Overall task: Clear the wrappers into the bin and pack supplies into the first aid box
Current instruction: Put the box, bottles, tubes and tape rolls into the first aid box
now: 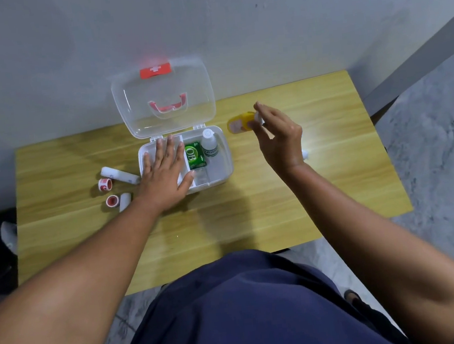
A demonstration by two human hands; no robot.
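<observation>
Hands work apart: the left hand lies flat, fingers spread, over the left compartment of the first aid box, while the right hand pinches a small yellow item in the air just right of it. On the wooden surface the box stands with its lid up, and a green packet and a white bottle lie inside. Packing seems under way. Next, the yellow item (too blurred to name) needs lowering into a free space. White rolls and red tape rolls wait left of the box.
</observation>
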